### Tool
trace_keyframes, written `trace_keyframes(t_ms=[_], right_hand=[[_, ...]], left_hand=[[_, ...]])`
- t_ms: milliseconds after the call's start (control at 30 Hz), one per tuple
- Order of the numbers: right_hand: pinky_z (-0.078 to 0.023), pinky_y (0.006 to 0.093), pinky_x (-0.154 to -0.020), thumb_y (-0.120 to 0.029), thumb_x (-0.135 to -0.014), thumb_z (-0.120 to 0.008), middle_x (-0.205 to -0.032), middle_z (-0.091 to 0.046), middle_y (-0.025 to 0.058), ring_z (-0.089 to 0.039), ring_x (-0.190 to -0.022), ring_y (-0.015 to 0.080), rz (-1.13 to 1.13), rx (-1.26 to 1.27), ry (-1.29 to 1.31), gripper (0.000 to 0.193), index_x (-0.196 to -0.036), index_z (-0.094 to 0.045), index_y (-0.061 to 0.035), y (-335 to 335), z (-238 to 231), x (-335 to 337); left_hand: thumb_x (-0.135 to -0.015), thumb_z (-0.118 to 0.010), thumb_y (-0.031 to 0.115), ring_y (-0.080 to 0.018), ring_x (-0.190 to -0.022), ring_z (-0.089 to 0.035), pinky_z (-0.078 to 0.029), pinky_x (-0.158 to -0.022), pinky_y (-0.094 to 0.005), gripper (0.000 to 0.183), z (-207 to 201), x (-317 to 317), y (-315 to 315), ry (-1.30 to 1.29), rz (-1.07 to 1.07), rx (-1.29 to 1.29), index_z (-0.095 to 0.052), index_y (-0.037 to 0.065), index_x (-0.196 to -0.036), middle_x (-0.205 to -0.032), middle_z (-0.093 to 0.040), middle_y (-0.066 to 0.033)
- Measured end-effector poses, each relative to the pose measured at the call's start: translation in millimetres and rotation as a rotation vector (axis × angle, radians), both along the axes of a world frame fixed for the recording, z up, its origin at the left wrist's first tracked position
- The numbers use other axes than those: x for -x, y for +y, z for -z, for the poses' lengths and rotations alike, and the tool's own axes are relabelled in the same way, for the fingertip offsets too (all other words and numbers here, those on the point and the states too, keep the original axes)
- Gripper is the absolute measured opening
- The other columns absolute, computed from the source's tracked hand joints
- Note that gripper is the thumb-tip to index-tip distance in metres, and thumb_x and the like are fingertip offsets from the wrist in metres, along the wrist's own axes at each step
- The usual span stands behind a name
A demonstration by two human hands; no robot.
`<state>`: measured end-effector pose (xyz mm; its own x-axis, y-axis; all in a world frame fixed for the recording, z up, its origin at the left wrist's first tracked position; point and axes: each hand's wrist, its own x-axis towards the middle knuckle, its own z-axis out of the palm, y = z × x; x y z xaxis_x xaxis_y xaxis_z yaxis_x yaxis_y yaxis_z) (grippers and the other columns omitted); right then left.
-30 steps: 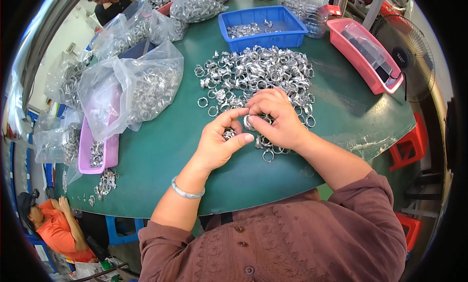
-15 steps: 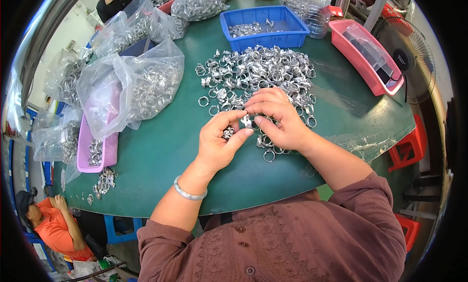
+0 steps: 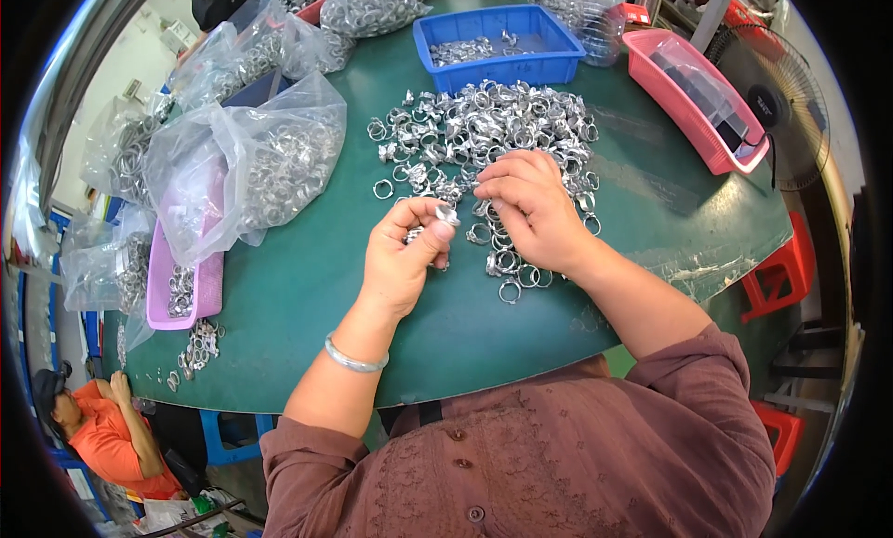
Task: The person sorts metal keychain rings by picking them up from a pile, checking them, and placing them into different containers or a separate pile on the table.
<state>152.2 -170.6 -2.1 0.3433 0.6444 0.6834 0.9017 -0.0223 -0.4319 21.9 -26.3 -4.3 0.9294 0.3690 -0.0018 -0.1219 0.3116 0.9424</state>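
A heap of silver metal rings (image 3: 521,115), some with raised tops, lies on the green table in front of me. My left hand (image 3: 402,254), with a bangle at its wrist, stands just off the near left side of the heap. Its thumb and index finger pinch one silver ring (image 3: 447,215), and several more rings are tucked in the curled fingers. My right hand (image 3: 535,208) is palm down over the near part of the heap. Its fingers are bent and its thumb stands apart, with no ring visible in it. Loose rings (image 3: 510,276) lie below its palm.
Behind the heap stands a blue tray (image 3: 507,73) with rings. A pink basket (image 3: 665,82) and a fan (image 3: 777,110) are at right. Clear bags of rings (image 3: 288,166) and a purple basket (image 3: 212,292) are at left. A person in orange (image 3: 116,440) sits lower left.
My hands have drawn apart. The left moved slightly left with the pinched ring, which was between both hands before. The right shifted a little up, over the heap.
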Motion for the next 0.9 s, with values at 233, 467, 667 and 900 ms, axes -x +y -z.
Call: trace_keyframes(t_ms=[233, 467, 667, 900], right_hand=[[-0.023, 0.0552, -0.095, -0.013, -0.068, -0.064, -0.109, -0.052, 0.0066, -0.039, -0.112, 0.0300, -0.021, 0.258, -0.076, 0.007, -0.072, -0.063, -0.0073, -2, -6, 12], [-0.017, 0.0631, -0.097, -0.017, -0.069, -0.065, -0.119, -0.048, 0.0103, -0.031, -0.121, 0.0356, 0.017, 0.457, -0.089, 0.011, -0.070, -0.067, -0.0062, 1, -4, 16], [-0.016, 0.0637, -0.097, -0.015, -0.069, -0.065, -0.121, -0.047, 0.0090, -0.030, -0.123, 0.0365, 0.010, 0.473, -0.050, 0.007, -0.069, -0.066, -0.0081, 2, -3, 15], [-0.014, 0.0649, -0.096, -0.014, -0.070, -0.064, -0.123, -0.047, 0.0080, -0.029, -0.123, 0.0366, 0.001, 0.498, -0.038, 0.007, -0.067, -0.064, -0.0080, 0, -5, 15]], left_hand=[[-0.084, -0.051, 0.024, -0.0218, -0.081, -0.058, -0.050, -0.063, -0.0343, 0.026, 4, 1, 21, -0.084, 0.122, 0.577, -0.050, 0.012, -0.106, -0.096, -0.059, -0.0080], [-0.082, -0.052, 0.020, -0.0246, -0.088, -0.059, -0.050, -0.067, -0.0365, 0.025, 1, 1, 20, -0.108, 0.168, 0.628, -0.052, 0.011, -0.105, -0.104, -0.059, -0.0102], [-0.087, -0.052, 0.018, -0.0179, -0.082, -0.057, -0.049, -0.065, -0.0319, 0.018, 5, 3, 20, -0.046, 0.096, 0.503, -0.055, 0.011, -0.102, -0.095, -0.059, -0.0048], [-0.086, -0.055, 0.014, -0.0103, -0.075, -0.054, -0.047, -0.062, -0.0255, 0.022, -3, 1, 14, 0.038, 0.049, 0.246, -0.058, 0.010, -0.107, -0.085, -0.057, -0.0003]])
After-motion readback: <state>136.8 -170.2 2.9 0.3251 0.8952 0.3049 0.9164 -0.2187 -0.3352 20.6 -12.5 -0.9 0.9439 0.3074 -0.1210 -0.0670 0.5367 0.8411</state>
